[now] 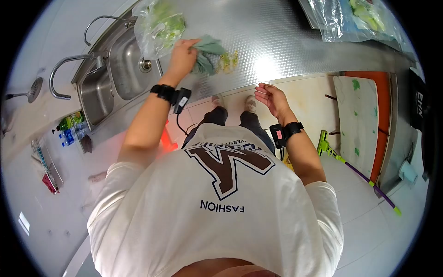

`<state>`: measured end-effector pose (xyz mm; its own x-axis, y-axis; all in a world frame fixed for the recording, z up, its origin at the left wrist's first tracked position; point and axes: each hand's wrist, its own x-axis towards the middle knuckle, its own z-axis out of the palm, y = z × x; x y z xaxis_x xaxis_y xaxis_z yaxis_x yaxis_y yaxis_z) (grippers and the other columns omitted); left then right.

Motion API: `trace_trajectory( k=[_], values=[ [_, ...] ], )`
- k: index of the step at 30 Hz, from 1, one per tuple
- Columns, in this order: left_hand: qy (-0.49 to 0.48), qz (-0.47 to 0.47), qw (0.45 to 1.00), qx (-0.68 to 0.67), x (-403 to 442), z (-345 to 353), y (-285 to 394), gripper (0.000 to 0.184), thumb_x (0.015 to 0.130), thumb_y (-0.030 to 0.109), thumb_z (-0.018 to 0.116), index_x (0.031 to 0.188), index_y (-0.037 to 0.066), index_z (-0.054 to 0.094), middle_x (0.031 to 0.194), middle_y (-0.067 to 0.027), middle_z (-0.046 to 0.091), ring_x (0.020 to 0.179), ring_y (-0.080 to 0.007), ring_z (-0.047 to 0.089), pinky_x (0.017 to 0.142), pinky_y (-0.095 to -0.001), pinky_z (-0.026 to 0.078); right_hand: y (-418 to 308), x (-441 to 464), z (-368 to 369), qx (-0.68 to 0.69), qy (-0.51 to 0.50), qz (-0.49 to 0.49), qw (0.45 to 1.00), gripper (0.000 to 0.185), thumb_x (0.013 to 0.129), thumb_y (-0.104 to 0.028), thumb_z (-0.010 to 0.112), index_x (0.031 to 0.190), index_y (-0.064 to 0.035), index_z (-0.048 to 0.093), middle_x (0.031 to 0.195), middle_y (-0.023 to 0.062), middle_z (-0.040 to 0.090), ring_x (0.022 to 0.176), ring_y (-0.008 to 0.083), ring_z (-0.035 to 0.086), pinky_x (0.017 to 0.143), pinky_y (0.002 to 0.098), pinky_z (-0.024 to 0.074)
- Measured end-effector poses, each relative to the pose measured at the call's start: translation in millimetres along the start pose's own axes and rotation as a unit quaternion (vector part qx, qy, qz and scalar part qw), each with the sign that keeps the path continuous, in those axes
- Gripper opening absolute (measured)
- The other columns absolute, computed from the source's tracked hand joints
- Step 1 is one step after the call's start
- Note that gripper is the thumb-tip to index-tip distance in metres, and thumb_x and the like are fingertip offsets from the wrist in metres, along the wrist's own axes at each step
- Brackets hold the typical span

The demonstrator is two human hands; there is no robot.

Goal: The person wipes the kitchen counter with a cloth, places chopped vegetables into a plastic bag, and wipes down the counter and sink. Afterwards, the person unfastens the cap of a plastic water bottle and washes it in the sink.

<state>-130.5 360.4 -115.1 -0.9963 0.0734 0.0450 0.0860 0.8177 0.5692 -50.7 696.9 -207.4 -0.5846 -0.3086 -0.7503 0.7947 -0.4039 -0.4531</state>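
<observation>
My left hand (pixel 182 60) is closed on a grey-green cloth (pixel 208 54), which lies bunched on the patterned steel counter (pixel 258 27). Right beside the cloth are small yellow-green scraps (pixel 229 61). A clear plastic bag of green vegetables (pixel 161 23) sits just beyond my left hand, by the sink. My right hand (pixel 273 98) hovers in front of the counter's near edge with its fingers stretched out and nothing in it.
To the left is a double steel sink (pixel 113 69) with a curved faucet (pixel 69 59). Another plastic bag with vegetables (pixel 364 18) rests at the back right. A board-like panel (pixel 357 115) and a green-and-purple mop (pixel 350 166) stand at lower right. Bottles (pixel 71 127) are at far left.
</observation>
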Motion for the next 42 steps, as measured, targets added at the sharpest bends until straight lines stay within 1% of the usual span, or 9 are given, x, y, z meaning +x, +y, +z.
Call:
trace_trajectory(
  k=[2, 6, 11, 17, 24, 26, 32, 38, 42],
  values=[
    [0.023, -0.127, 0.992, 0.011, -15.3, -24.4, -13.6, 0.035, 0.086, 0.007, 0.058, 0.119, 0.01, 0.068, 0.106, -0.019, 0.061, 0.096, -0.0329, 0.061, 0.083, -0.0402, 0.05, 3.5, 1.7, -2.7, 0.003, -0.007, 0.02, 1.0, 0.035, 0.098, -0.018, 0.049, 0.122, 0.0076, 0.055, 0.116, 0.0184, 0.062, 0.103, 0.0276, 0.064, 0.091, 0.0367, 0.0553],
    [-0.006, -0.206, 0.977, 0.06, -58.4, -7.9, -68.6, 0.042, 0.085, 0.008, 0.058, 0.127, 0.005, 0.061, 0.112, -0.023, 0.06, 0.099, -0.0367, 0.061, 0.085, -0.0436, 0.051, 14.4, 1.3, -6.3, -0.006, -0.014, 0.058, 0.998, 0.037, 0.098, -0.019, 0.049, 0.124, 0.0076, 0.054, 0.117, 0.0187, 0.062, 0.104, 0.0284, 0.064, 0.094, 0.0372, 0.0543],
    [-0.026, -0.175, 0.978, 0.107, -72.7, 39.5, -7.5, 0.055, 0.084, 0.009, 0.057, 0.138, 0.0, 0.047, 0.119, -0.0291, 0.055, 0.106, -0.0451, 0.057, 0.091, -0.0479, 0.048, 18.9, -0.7, -5.3, -0.025, -0.025, 0.072, 0.997, 0.038, 0.099, -0.019, 0.049, 0.125, 0.0076, 0.053, 0.118, 0.0193, 0.062, 0.104, 0.029, 0.064, 0.095, 0.0378, 0.0535],
    [-0.018, -0.135, 0.99, 0.042, -41.3, 70.0, 18.9, 0.045, 0.084, 0.013, 0.055, 0.128, 0.004, 0.056, 0.119, -0.0271, 0.053, 0.103, -0.0454, 0.058, 0.088, -0.049, 0.05, 9.6, 3.0, 4.7, -0.033, -0.032, 0.071, 0.996, 0.038, 0.099, -0.02, 0.048, 0.125, 0.0079, 0.053, 0.119, 0.0205, 0.062, 0.105, 0.0297, 0.064, 0.096, 0.0382, 0.0533],
    [0.021, -0.225, 0.971, 0.078, -52.6, -14.7, 15.3, 0.045, 0.082, 0.01, 0.056, 0.126, 0.004, 0.059, 0.121, -0.021, 0.055, 0.11, -0.0419, 0.055, 0.092, -0.0473, 0.048, -0.2, -0.6, 6.9, -0.033, -0.029, 0.07, 0.997, 0.038, 0.1, -0.018, 0.048, 0.126, 0.0084, 0.053, 0.119, 0.0201, 0.062, 0.103, 0.0289, 0.064, 0.096, 0.0377, 0.0536],
    [-0.049, -0.114, 0.951, 0.282, -67.9, -15.5, 2.9, 0.047, 0.079, 0.008, 0.06, 0.126, 0.007, 0.06, 0.122, -0.0144, 0.056, 0.116, -0.0383, 0.053, 0.091, -0.0475, 0.049, 3.4, 3.3, 0.8, -0.044, -0.033, 0.069, 0.996, 0.038, 0.1, -0.018, 0.047, 0.126, 0.0083, 0.053, 0.12, 0.0204, 0.062, 0.103, 0.0289, 0.064, 0.096, 0.0378, 0.0534],
    [-0.055, 0.013, 0.961, 0.27, -95.6, 2.5, -26.1, 0.055, 0.075, 0.008, 0.068, 0.128, 0.007, 0.056, 0.126, -0.0142, 0.056, 0.118, -0.0383, 0.052, 0.092, -0.046, 0.049, 3.1, 8.7, 3.3, -0.027, -0.062, 0.096, 0.993, 0.039, 0.101, -0.017, 0.042, 0.129, 0.009, 0.051, 0.125, 0.0229, 0.06, 0.109, 0.0312, 0.063, 0.099, 0.04, 0.0517],
    [0.001, -0.154, 0.985, 0.083, -67.1, -4.0, -30.4, 0.043, 0.083, 0.012, 0.067, 0.124, 0.004, 0.055, 0.118, -0.0213, 0.057, 0.107, -0.0419, 0.057, 0.091, -0.0456, 0.049, 2.2, 12.9, 22.2, 0.05, -0.092, 0.156, 0.982, 0.041, 0.101, -0.019, 0.041, 0.128, 0.0113, 0.05, 0.129, 0.0266, 0.057, 0.117, 0.0368, 0.059, 0.105, 0.0436, 0.0479],
    [0.061, -0.129, 0.985, 0.099, -28.0, 37.8, -28.0, 0.045, 0.084, 0.014, 0.068, 0.126, 0.006, 0.055, 0.118, -0.0227, 0.055, 0.105, -0.0426, 0.058, 0.091, -0.0471, 0.048, 13.4, 26.0, 19.9, 0.066, -0.095, 0.155, 0.981, 0.041, 0.1, -0.018, 0.041, 0.125, 0.0126, 0.051, 0.13, 0.0284, 0.056, 0.118, 0.0396, 0.057, 0.106, 0.0459, 0.0468]
  ],
)
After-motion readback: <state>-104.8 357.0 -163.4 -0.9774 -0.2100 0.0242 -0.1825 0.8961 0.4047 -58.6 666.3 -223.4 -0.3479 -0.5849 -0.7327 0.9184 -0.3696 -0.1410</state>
